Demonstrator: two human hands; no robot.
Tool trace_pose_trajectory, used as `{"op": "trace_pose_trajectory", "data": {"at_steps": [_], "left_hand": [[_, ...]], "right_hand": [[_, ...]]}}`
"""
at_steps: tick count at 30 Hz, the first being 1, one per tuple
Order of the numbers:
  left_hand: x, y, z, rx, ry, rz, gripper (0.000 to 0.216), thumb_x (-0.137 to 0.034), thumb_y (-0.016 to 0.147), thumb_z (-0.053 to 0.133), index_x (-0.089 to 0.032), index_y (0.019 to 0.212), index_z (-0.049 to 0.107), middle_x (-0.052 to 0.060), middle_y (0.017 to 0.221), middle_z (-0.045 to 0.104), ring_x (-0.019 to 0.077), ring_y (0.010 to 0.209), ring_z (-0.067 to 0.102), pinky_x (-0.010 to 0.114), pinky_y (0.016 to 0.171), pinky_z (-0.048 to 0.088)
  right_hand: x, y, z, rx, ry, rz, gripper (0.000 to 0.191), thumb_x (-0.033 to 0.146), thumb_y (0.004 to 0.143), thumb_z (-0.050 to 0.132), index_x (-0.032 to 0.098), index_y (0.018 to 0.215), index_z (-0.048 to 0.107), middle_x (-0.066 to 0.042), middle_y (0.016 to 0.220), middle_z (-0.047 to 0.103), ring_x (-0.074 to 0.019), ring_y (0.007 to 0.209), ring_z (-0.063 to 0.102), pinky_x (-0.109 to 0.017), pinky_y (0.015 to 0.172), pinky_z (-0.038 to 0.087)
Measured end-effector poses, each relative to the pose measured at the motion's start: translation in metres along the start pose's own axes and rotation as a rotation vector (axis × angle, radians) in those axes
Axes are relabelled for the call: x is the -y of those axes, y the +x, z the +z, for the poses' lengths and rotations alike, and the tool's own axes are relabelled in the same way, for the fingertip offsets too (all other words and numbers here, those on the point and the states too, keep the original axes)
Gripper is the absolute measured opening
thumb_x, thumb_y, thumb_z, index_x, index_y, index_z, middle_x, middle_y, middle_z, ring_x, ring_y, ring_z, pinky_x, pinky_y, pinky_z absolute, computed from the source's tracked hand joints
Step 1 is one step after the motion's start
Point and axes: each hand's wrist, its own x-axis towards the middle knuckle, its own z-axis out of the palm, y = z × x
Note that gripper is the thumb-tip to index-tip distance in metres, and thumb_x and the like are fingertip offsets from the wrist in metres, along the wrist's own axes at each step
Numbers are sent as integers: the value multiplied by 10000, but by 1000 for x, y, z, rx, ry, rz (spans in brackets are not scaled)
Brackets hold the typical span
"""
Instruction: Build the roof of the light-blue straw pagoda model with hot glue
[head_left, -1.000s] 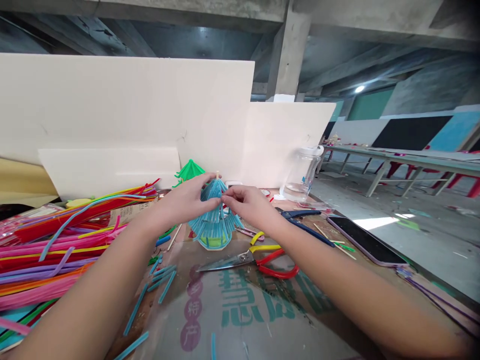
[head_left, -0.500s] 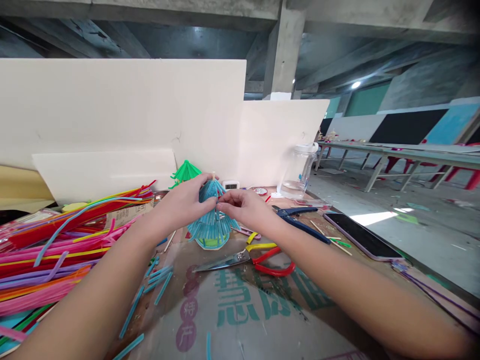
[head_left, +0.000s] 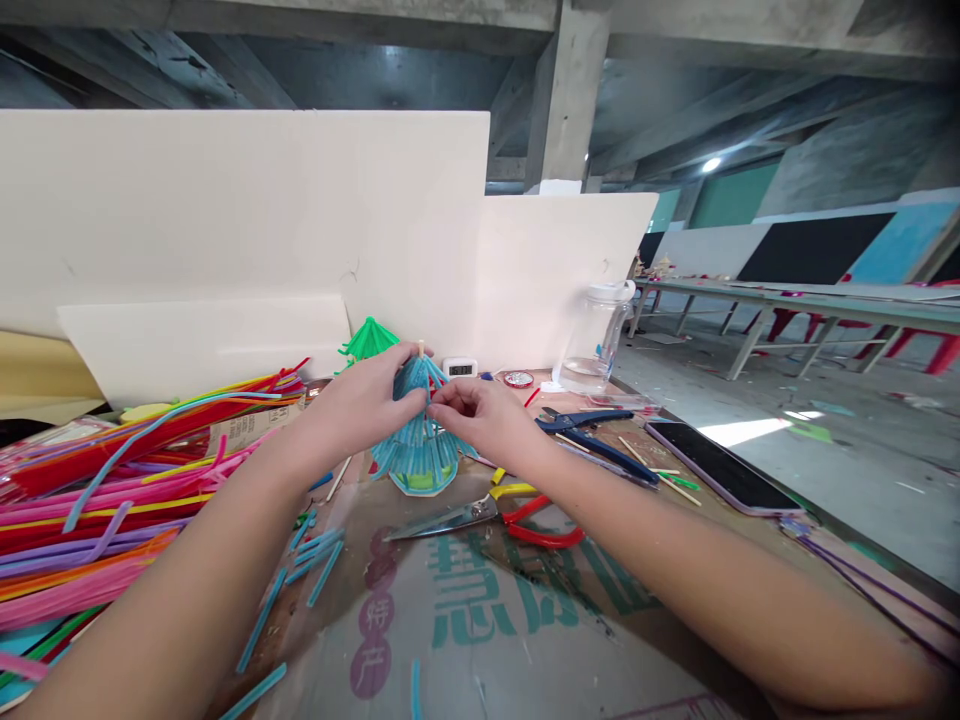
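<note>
A blue tiered model [head_left: 420,455], built of thin pipe-cleaner strips, stands upright on the plastic-covered table, with a stick tip at its top. My left hand [head_left: 394,390] is closed round its upper left side, thumb in front. On the right side of the same model, my right hand [head_left: 480,415] pinches with thumb and index finger close to the left thumb. What lies in that pinch is too small to make out. Just in front of the right forearm rest scissors [head_left: 480,515] with red and yellow handles. Behind the left hand is a green pipe-cleaner roof [head_left: 370,340].
Bundles of coloured pipe cleaners [head_left: 112,510] cover the left side. Cut blue pieces [head_left: 319,550] lie in front of the left forearm. On the right are blue-handled pliers [head_left: 600,440], a phone [head_left: 720,465] and a clear jug [head_left: 596,340]. A small digital timer [head_left: 460,368] stands before white boards [head_left: 300,220].
The view has shifted slightly. My right hand's fingers have moved a little on the blue model; my left hand keeps its hold.
</note>
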Motion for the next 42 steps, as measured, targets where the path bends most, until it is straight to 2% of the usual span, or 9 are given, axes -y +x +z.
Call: {"op": "trace_pose_trajectory", "data": {"at_steps": [6, 9, 17, 21, 27, 33, 42], "left_hand": [[6, -3, -10, 93, -129, -41, 537, -354, 822, 500, -220, 1342, 493, 44, 1312, 587, 257, 1082, 596, 338, 901, 454], [9, -3, -10, 73, -140, -28, 536, -393, 831, 499, -227, 1340, 502, 40, 1341, 572, 262, 1131, 579, 352, 947, 443], [3, -4, -6, 11, -34, 11, 469, -419, 832, 502, -230, 1259, 551, 40, 1250, 627, 263, 1063, 616, 354, 929, 453], [0, -4, -6, 1, 12, -2, 445, -414, 832, 485, -225, 1226, 567, 39, 1191, 653, 259, 1005, 632, 350, 894, 466], [-3, -3, -4, 3, 54, 11, 421, -377, 825, 473, -220, 1206, 563, 47, 1140, 666, 261, 948, 641, 349, 837, 470], [-3, -2, -2, 0, 79, 12, 414, -420, 838, 456, -225, 1192, 548, 54, 1117, 665, 274, 956, 636, 346, 797, 466], [-6, -4, -4, 6, 65, -2, 419, -376, 839, 456, -209, 1210, 560, 62, 1118, 665, 272, 949, 636, 360, 812, 465]], "right_hand": [[-2, 0, 0, -4, 0, -5, 194, 380, 825, 592, 188, 816, 619, 55, 595, 480, -87, 552, 432, -216, 490, 293], [-3, -1, 1, -11, 7, -9, 185, 381, 821, 599, 196, 810, 591, 60, 596, 481, -87, 551, 433, -214, 487, 291], [-3, 0, 1, -1, 17, -21, 249, 380, 878, 506, 175, 834, 640, 25, 656, 562, -94, 570, 461, -221, 502, 306], [0, 0, -1, -19, 8, -22, 237, 371, 870, 518, 174, 845, 648, 23, 666, 588, -92, 565, 470, -218, 502, 312], [4, -2, -3, -43, -23, -34, 222, 356, 865, 523, 177, 847, 653, 32, 621, 561, -91, 536, 450, -219, 488, 297], [3, -2, -1, -34, -41, -52, 220, 348, 873, 506, 180, 864, 649, 28, 627, 546, -96, 550, 453, -225, 510, 298], [2, -4, -1, -24, -23, -51, 217, 361, 873, 512, 182, 863, 634, 38, 620, 524, -93, 541, 437, -223, 493, 290]]}}
